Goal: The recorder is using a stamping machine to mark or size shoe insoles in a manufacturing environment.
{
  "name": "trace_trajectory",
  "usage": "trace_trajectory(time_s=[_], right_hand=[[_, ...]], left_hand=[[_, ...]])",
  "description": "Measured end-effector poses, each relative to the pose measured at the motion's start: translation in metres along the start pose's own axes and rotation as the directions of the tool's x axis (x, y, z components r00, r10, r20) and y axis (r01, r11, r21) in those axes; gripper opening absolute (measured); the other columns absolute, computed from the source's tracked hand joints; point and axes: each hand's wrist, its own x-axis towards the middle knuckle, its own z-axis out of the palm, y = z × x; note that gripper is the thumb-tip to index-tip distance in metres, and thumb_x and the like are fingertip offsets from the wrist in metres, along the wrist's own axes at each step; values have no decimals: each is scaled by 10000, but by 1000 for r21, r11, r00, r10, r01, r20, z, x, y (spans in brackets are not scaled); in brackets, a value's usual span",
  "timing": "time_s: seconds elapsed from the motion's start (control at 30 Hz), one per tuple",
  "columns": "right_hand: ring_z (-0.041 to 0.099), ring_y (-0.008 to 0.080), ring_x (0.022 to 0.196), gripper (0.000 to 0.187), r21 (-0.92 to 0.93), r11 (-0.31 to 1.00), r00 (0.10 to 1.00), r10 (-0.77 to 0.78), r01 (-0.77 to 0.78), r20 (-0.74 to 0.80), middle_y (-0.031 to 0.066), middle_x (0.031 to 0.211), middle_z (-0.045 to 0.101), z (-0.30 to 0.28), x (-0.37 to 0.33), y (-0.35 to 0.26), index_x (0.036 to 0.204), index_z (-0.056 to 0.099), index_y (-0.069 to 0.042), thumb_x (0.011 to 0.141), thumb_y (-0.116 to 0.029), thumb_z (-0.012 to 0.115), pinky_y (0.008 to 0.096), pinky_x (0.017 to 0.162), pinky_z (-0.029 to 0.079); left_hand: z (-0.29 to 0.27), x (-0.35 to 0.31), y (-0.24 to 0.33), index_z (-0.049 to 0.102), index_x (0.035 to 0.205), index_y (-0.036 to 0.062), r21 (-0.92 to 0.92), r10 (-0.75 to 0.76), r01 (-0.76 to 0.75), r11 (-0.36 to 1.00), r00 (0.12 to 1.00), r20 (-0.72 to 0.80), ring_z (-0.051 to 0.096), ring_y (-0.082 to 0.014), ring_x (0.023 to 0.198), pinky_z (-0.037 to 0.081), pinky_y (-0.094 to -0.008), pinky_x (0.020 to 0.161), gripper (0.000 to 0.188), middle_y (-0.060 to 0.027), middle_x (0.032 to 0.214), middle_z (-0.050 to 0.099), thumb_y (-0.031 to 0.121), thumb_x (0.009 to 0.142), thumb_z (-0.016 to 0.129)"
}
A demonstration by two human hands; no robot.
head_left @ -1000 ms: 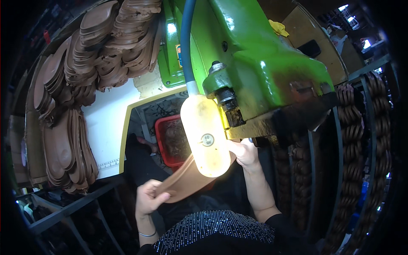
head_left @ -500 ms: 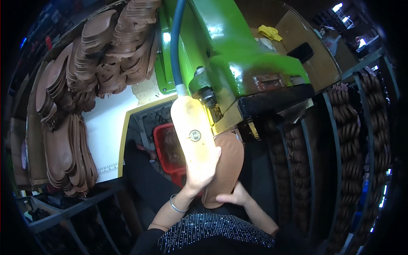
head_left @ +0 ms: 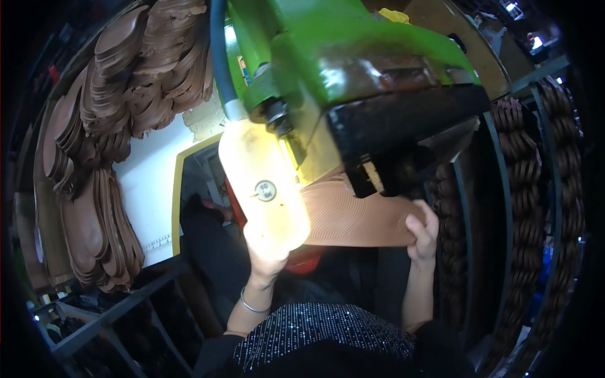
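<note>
A brown shoe sole (head_left: 365, 217) with a ridged pattern lies crosswise under the head of a green machine (head_left: 378, 57). My right hand (head_left: 423, 233) grips its right end, thumb on the face toward me. A glowing elongated lamp (head_left: 258, 183) covers the sole's left end. My left hand (head_left: 265, 257) reaches up behind that lamp, so its fingers are hidden, and I cannot tell how it touches the sole. The sole's upper edge disappears beneath the machine's dark front part (head_left: 403, 126).
Stacks of brown soles (head_left: 101, 220) stand on a white board (head_left: 148, 189) at the left. A red bin (head_left: 305, 259) sits low behind the lamp and sole. Racks with rows of brown soles (head_left: 523, 164) line the right. A blue hose (head_left: 222, 57) runs down to the lamp.
The sole has turned from nearly upright to crosswise. My right hand has moved up and right with its end. The view has shifted, and the machine head appears closer.
</note>
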Motion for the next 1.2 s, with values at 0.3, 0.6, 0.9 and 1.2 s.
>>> trace_trajectory(time_s=[0.3,0.6,0.9,1.2], right_hand=[[557,86,821,238,99,991,985,-101,87,141,46,903,600,66,66,-13,992,541,16,788,-83,611,218,759,437],[590,140,864,349,88,970,912,-242,225,332,32,963,614,118,56,1,1036,584,12,701,57,670,268,807,467],[620,139,827,276,-32,977,927,-188,209,324,84,939,636,133,62,21,977,601,46,712,65,676,245,731,505],[529,56,747,340,-69,940,934,-322,335,157,27,884,591,66,62,10,1026,538,13,783,-132,725,174,694,431]], left_hand=[[-33,1,44,576,1030,-65,52,26,-21,998,995,-98,614,-155,861,475,-269,810,331,-120,944,646,-24,716,671],[-111,-33,34,563,918,-40,22,-24,28,999,985,-171,586,-103,729,464,-230,706,216,-106,830,639,-7,740,680],[-62,-91,-25,626,837,-33,441,-304,241,864,950,77,579,-59,574,484,-200,546,241,-63,712,654,101,704,776],[-42,-32,13,664,873,-11,726,144,-115,678,989,22,566,-135,517,439,-233,471,258,-98,691,640,83,661,775]])
